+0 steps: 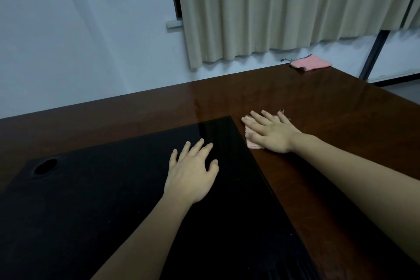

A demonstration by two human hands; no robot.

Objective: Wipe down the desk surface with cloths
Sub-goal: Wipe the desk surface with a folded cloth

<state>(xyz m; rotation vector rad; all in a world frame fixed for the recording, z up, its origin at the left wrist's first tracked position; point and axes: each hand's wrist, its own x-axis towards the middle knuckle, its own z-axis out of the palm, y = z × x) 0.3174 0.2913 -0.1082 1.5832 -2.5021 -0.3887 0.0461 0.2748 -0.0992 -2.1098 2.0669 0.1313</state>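
Desk, two cloths, our two hands.

Head view: our right hand (270, 132) lies flat, fingers spread, pressing a pink cloth (253, 143) onto the brown desk (329, 107) beside the black mat (113, 188); our left hand (193, 170) rests spread on that mat; a second pink cloth (311, 62) lies at the far corner.

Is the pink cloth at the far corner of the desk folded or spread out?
Folded, it seems: the pink cloth lies as a compact, thick rectangle with layered edges, near the desk corner.

Dim room: pale bluish wall (79, 36), pleated beige curtain (284, 7) over dark-framed window, short of the sill.
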